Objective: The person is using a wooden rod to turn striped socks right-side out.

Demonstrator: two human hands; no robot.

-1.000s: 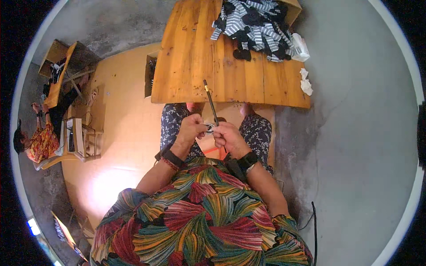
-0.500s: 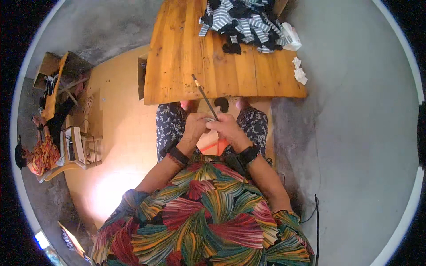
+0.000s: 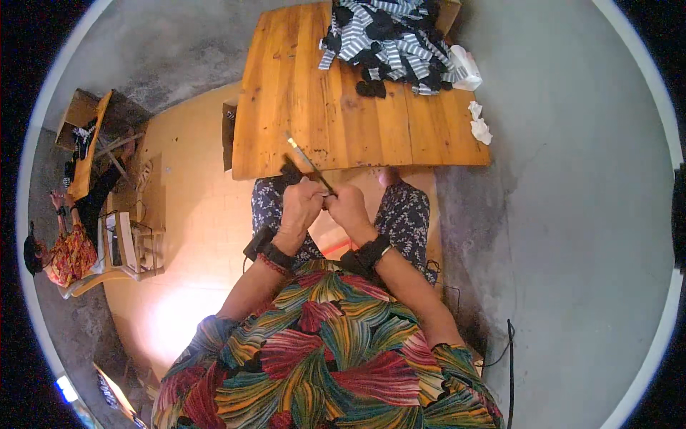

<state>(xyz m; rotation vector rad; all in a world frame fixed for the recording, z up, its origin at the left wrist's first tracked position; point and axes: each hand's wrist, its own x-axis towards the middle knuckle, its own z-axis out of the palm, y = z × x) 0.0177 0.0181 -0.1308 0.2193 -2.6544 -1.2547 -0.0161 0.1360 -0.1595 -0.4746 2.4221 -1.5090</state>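
Observation:
Over my lap, close to the table's near edge, my two hands meet with fingers closed. My right hand (image 3: 350, 209) grips the lower end of a thin dark stick (image 3: 311, 166) with a pale, gold-coloured band near its far tip. The stick slants up and left over the table edge. My left hand (image 3: 302, 206) is pinched beside it, and a small black fabric piece (image 3: 291, 170), smeared by motion, stands out above its fingers. Where the fingers of both hands come together, details are hidden.
A wooden table (image 3: 286, 93) bears a pile of black and grey-white striped fabric pieces (image 3: 389, 43). Beside the pile are a white packet (image 3: 465, 68) and crumpled white tissues (image 3: 480, 127). A grey wall (image 3: 572, 179) stands right. Far left, a person (image 3: 70, 254) sits at another table.
The stick has tilted further left, its tip moving left and slightly down. The black fabric piece has gone from above my right hand to above my left.

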